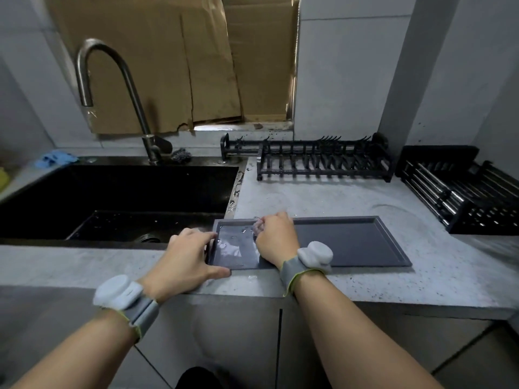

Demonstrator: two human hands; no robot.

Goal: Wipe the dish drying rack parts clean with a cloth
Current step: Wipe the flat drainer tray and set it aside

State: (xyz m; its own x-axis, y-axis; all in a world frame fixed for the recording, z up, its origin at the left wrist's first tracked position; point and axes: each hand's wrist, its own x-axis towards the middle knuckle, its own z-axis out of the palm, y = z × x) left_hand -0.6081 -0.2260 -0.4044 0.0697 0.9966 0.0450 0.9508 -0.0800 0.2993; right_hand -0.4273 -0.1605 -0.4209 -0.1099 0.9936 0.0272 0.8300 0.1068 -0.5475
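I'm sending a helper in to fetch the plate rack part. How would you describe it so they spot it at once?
Start at the black sink and move right along the grey counter to the back wall. The plate rack stands there, behind the flat drip tray. Its row of upright black prongs sets it apart from the basket with steel bars on its right.

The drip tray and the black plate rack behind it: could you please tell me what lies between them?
In the head view, only bare speckled grey countertop separates the drip tray from the plate rack.
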